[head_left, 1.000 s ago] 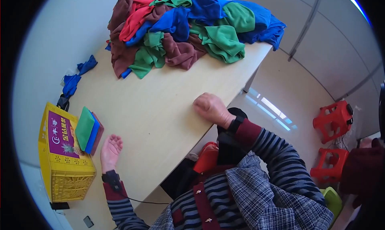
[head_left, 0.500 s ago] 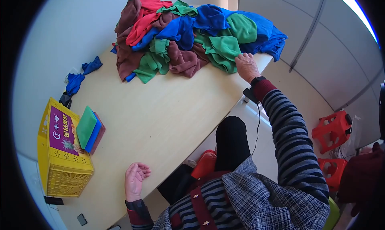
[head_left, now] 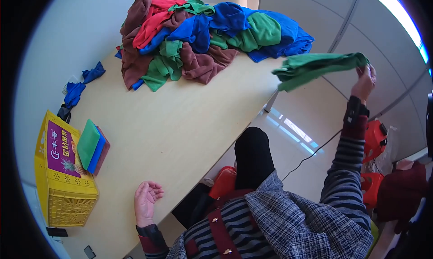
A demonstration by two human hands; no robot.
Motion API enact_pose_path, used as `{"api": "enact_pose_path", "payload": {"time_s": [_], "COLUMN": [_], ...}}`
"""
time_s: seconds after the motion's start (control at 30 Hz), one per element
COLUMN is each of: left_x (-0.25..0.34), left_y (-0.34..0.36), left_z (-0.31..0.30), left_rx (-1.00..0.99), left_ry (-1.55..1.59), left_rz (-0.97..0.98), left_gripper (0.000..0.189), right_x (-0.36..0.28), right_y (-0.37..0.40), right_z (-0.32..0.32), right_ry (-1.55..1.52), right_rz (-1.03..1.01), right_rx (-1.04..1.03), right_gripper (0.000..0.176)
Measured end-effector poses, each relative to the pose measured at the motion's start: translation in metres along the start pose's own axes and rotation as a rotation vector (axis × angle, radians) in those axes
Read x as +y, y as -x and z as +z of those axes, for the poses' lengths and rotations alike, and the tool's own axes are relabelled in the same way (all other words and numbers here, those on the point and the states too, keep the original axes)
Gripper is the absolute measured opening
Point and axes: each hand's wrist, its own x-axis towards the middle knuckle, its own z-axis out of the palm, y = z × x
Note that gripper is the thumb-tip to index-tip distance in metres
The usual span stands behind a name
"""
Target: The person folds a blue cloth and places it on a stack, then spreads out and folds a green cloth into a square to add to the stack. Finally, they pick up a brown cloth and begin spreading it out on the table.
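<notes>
My right hand (head_left: 364, 83), raised off to the right beyond the table's edge, grips one end of a green cloth (head_left: 315, 68). The cloth stretches leftward through the air, its far end near the table corner. Resting on the table's near edge, my left hand (head_left: 148, 200) is palm up with curled fingers apart and nothing in it. A large heap of crumpled red, brown, blue and green cloths (head_left: 194, 31) lies at the table's far end. Folded green, blue and brown cloths (head_left: 92, 146) lean against a yellow basket (head_left: 72, 205).
Two small blue cloths (head_left: 74, 94) lie by the wall at the table's left edge. A phone (head_left: 89, 252) lies at the near left. Red stools (head_left: 373, 139) stand on the floor at right. A black cable (head_left: 311, 156) hangs from my right wrist.
My right hand has pulled a green cloth off the heap and swung it up and to the right, clear of the table. My left hand has barely moved.
</notes>
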Motion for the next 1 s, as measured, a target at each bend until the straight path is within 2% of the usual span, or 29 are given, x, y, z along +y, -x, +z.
{"api": "enact_pose_path", "payload": {"time_s": [0.07,0.13,0.2,0.23,0.3,0.33,0.4,0.57,0.63,0.73,0.83,0.93,1.0], "left_x": [-0.001,0.000,-0.001,0.000,0.007,0.006,0.005,0.000,-0.003,0.000,0.002,0.000,-0.001], "left_y": [-0.004,-0.010,-0.018,-0.020,-0.017,-0.015,-0.015,-0.015,-0.015,-0.009,-0.001,0.008,0.012], "left_z": [0.002,0.002,0.008,0.011,0.008,0.010,0.014,0.014,0.018,0.023,0.025,0.017,0.011], "left_rx": [-0.013,-0.025,-0.058,-0.070,-0.068,-0.069,-0.082,-0.076,-0.090,-0.080,-0.052,-0.015,0.040], "left_ry": [0.006,-0.009,-0.010,-0.023,-0.062,-0.073,-0.086,-0.055,-0.052,-0.060,-0.072,-0.070,-0.074], "left_rz": [0.007,0.028,0.015,0.013,0.012,0.009,0.002,0.023,0.021,0.036,0.060,0.076,0.098], "left_gripper": [0.025,0.025,0.025,0.025,0.025,0.025,0.025,0.025,0.025,0.025,0.026,0.026,0.026], "right_x": [0.002,0.074,0.119,0.121,0.113,0.108,0.082,-0.031,-0.072,-0.139,-0.182,-0.193,-0.172], "right_y": [0.019,0.061,0.089,0.074,0.069,0.063,0.043,0.042,0.059,0.071,0.081,0.111,0.164], "right_z": [-0.059,-0.135,-0.204,-0.228,-0.245,-0.241,-0.206,-0.011,0.067,0.157,0.202,0.236,0.236], "right_ry": [0.850,1.033,0.707,0.711,0.353,0.324,0.271,0.166,0.041,-0.316,-0.574,-0.791,-0.734], "right_rz": [-0.432,-0.669,0.404,0.399,0.506,0.475,0.385,0.242,0.247,0.081,0.007,-0.035,0.210], "right_rx": [-0.125,-0.784,-0.645,-0.651,-0.207,-0.215,-0.259,-0.587,-0.693,-0.862,-0.919,-0.973,-1.051], "right_gripper": [0.012,0.013,0.012,0.012,0.012,0.013,0.014,0.015,0.015,0.017,0.018,0.019,0.018]}}
